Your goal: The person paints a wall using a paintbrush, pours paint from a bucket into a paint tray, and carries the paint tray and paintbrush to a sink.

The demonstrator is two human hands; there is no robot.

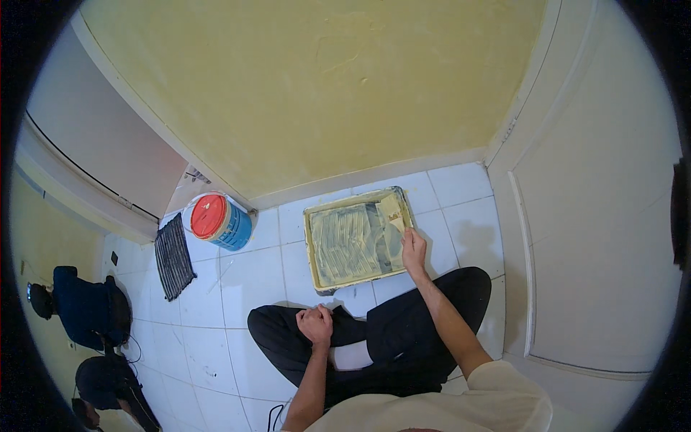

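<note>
- Wearing dark clothes, two people (90, 306) are low down, well to the left of the paint tray (312, 252).
- Nearer the tray on that side, a dark striped mat (173, 258) lies on the white tiles (252, 288).
- Between mat and tray stands an upright blue bucket (234, 229); its red lid (209, 216) is on, hiding whatever is inside.
- On the person's side of the tray, the left hand (315, 325) rests on the dark trousers (417, 324), fingers bent inward; whether it encloses anything, I cannot tell.
- The tray itself sits on the tiles near the yellow wall (309, 93). Yellowish paint coats its inside in ridged streaks, with greyish patches among them, and smears its rim.
- At the tray's right end, a wide, paint-coated brush (389, 208) has its head over the inside.
- Beside the tray's right edge, the right hand (413, 250) pinches the brush's handle.
- Well right of the tray is a pale door (597, 237).
</note>
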